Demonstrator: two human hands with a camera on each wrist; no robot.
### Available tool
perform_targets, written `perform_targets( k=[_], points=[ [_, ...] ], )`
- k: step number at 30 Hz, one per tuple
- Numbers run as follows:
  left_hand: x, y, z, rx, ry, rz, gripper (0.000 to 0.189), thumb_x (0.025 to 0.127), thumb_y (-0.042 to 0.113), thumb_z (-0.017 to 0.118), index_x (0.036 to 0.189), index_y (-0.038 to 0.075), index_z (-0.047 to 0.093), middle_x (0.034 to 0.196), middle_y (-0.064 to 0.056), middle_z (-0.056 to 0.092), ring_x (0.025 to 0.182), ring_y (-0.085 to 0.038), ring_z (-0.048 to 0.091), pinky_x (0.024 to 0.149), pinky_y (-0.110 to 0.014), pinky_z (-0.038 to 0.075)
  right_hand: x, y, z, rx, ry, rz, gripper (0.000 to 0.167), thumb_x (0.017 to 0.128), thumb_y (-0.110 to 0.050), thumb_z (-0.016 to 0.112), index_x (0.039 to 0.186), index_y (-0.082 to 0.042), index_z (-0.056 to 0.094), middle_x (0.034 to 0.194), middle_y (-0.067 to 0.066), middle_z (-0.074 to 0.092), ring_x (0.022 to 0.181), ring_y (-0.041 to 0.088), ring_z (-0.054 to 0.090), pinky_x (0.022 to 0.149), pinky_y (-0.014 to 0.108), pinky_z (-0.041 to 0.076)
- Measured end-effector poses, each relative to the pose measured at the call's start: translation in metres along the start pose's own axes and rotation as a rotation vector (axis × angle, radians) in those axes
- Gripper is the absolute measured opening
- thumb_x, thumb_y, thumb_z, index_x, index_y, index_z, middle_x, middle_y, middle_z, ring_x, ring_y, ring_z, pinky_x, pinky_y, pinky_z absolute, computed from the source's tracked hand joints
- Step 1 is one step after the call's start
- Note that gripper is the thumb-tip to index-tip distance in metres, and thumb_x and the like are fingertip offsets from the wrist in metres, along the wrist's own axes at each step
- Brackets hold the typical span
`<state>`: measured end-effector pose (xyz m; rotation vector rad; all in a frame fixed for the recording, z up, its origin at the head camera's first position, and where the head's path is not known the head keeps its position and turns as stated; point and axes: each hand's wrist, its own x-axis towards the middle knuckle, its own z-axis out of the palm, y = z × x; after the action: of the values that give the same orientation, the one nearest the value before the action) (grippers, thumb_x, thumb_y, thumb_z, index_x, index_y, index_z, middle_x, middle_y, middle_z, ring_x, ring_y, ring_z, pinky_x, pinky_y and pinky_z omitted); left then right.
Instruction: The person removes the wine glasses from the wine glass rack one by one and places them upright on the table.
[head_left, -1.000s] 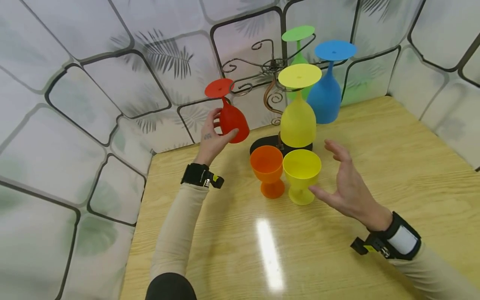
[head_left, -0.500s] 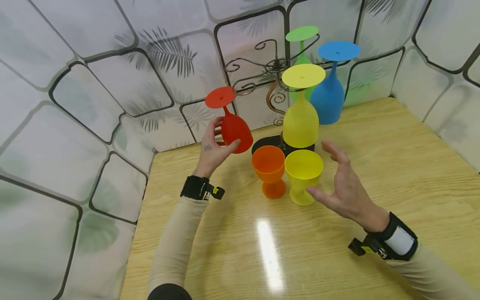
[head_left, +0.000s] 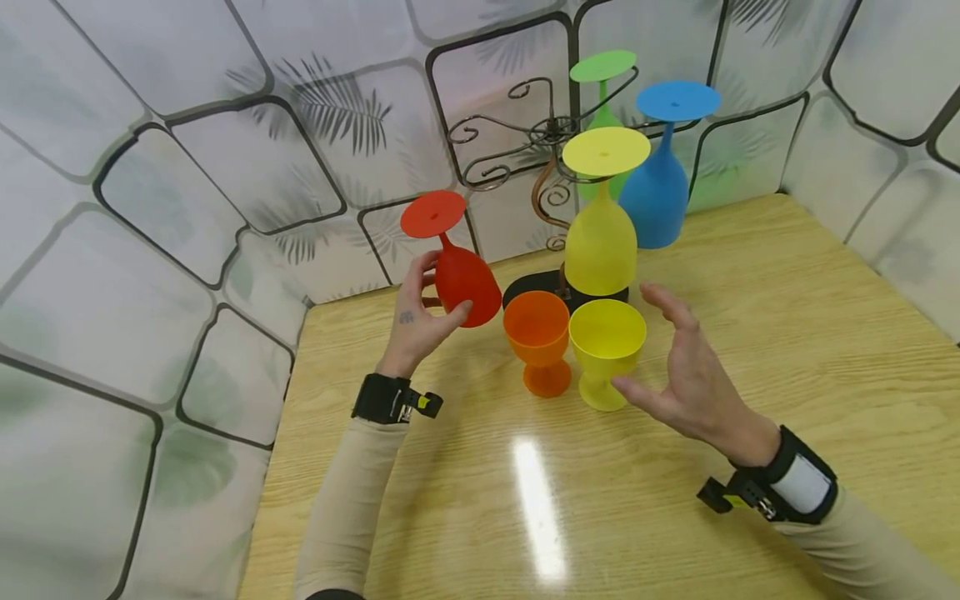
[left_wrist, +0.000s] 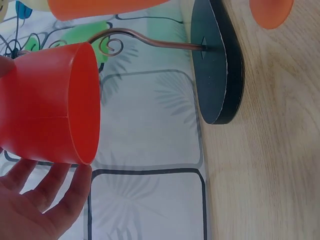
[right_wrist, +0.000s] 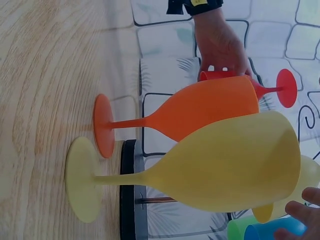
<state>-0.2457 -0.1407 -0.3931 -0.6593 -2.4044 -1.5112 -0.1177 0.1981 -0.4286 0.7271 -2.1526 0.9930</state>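
My left hand (head_left: pixel 423 321) grips a red goblet (head_left: pixel 463 283) upside down by its bowl, clear of the table and left of a scrolled metal glass rack (head_left: pixel 551 131). In the left wrist view the red goblet (left_wrist: pixel 45 100) shows its rim, with several fingertips under the bowl. My right hand (head_left: pixel 697 383) is beside an upright yellow goblet (head_left: pixel 606 333), fingers and thumb spread apart. Left of that goblet stands an orange goblet (head_left: pixel 536 321), upright on the table. Upside down on the rack hang a second yellow goblet (head_left: pixel 600 242), a blue goblet (head_left: pixel 654 192) and a green goblet (head_left: pixel 602 68).
The rack's black base (head_left: pixel 517 287) stands on the wooden table (head_left: pixel 465 500), just behind the upright goblets. Patterned white panels (head_left: pixel 337 167) border the table at the back and both sides. A bright light reflection (head_left: pixel 540 508) lies across the tabletop.
My left hand has moved the red goblet down, away from the rack's left arm and its curled end. The right hand has barely moved, and the other goblets stay in place.
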Motion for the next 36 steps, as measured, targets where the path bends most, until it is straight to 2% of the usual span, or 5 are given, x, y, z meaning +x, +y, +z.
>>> perform_targets(
  k=[6,16,26,32,36],
  points=[
    [-0.011,0.000,-0.005,-0.013,0.006,0.007,0.071,0.084,0.021,0.077,0.147,0.010,0.046,0.142,-0.012,0.055,0.117,-0.032,0.057,0.083,-0.049,0.051,0.003,-0.003,0.002,0.017,-0.008,-0.078,0.095,0.096,-0.058,0.058,0.148,0.013,0.025,0.150,0.033,0.040,0.136,0.041,0.042,0.124,0.031,0.023],
    [-0.021,0.003,-0.010,-0.004,-0.004,0.066,0.073,0.081,0.023,0.077,0.146,0.007,0.047,0.139,-0.013,0.058,0.114,-0.030,0.061,0.081,-0.039,0.055,0.013,-0.011,0.002,0.004,0.020,-0.164,0.090,0.097,-0.057,0.058,0.141,0.016,0.031,0.143,0.037,0.046,0.133,0.043,0.045,0.124,0.032,0.027],
    [-0.030,0.007,-0.007,-0.043,-0.047,0.131,0.076,0.078,0.026,0.073,0.145,0.003,0.047,0.134,-0.018,0.058,0.113,-0.033,0.060,0.083,-0.045,0.055,0.024,-0.021,0.003,0.006,0.031,-0.247,0.082,0.099,-0.053,0.057,0.136,0.018,0.037,0.141,0.034,0.049,0.129,0.044,0.048,0.123,0.033,0.029],
    [-0.031,0.014,-0.010,-0.061,-0.073,0.194,0.075,0.077,0.025,0.072,0.145,0.003,0.048,0.131,-0.018,0.061,0.110,-0.029,0.060,0.083,-0.031,0.056,0.038,-0.031,0.004,0.016,0.040,-0.332,0.071,0.098,-0.046,0.059,0.130,0.017,0.047,0.136,0.033,0.053,0.123,0.044,0.051,0.122,0.033,0.031],
    [-0.032,0.019,-0.014,-0.083,-0.077,0.230,0.075,0.078,0.027,0.071,0.144,0.001,0.047,0.130,-0.020,0.061,0.109,-0.027,0.061,0.084,-0.026,0.056,0.052,-0.039,0.005,-0.037,0.007,-0.405,0.057,0.098,-0.038,0.059,0.126,0.012,0.056,0.136,0.028,0.058,0.122,0.042,0.056,0.118,0.036,0.034]
  ],
)
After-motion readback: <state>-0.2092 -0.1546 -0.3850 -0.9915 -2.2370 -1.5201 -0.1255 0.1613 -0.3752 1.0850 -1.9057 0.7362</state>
